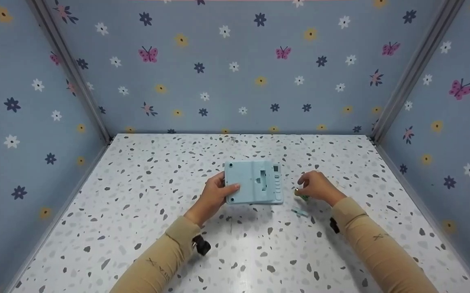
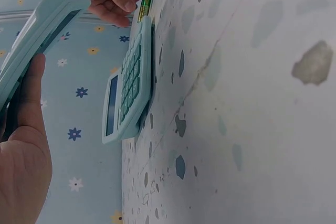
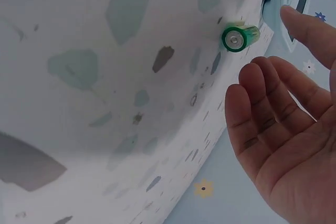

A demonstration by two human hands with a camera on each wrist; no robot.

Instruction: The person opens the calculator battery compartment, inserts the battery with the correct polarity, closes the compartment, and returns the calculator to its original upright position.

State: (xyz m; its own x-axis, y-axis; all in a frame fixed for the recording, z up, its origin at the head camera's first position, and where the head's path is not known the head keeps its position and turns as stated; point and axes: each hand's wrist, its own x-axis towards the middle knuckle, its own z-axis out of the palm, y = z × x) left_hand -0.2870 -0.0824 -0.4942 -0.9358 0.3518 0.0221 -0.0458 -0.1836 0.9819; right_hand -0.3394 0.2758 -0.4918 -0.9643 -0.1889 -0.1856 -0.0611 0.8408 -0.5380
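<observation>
Battery (image 3: 241, 38), calculator keypad (image 2: 130, 77) (clearest from left wrist)

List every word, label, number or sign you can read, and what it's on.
"X", apparently: right sleeve.
Left sleeve: dark marks, too blurred to read.
Tabletop calculator: key markings too small.
Battery: no legible label.
Held calculator: no legible text.

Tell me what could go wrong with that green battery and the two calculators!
The green battery is round and lies loose on the table, so the right hand might bump it and make it roll. The small light blue piece lies close by and could get knocked away too. If the left hand slips, the upper calculator might drop onto the lower calculator.
</observation>
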